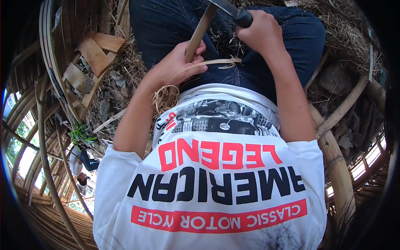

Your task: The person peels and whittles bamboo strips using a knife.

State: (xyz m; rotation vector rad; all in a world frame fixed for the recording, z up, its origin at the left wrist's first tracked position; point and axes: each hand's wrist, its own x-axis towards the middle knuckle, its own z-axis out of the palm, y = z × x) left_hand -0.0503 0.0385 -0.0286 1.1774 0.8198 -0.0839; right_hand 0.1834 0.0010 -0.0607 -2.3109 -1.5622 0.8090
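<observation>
My left hand is closed round the lower end of a flat bamboo strip, which slants up and to the right over my lap. My right hand grips the black handle of a knife. Its metal blade runs up and left from the handle and meets the strip's upper end near the frame's top edge. A thin pale shaving curls from near my left thumb across my jeans. More curled shavings hang by my left forearm.
Flat wood pieces lie on the littered ground at upper left. Bamboo poles stand at right, and curved bamboo slats at left. A small green plant and another person are at far left.
</observation>
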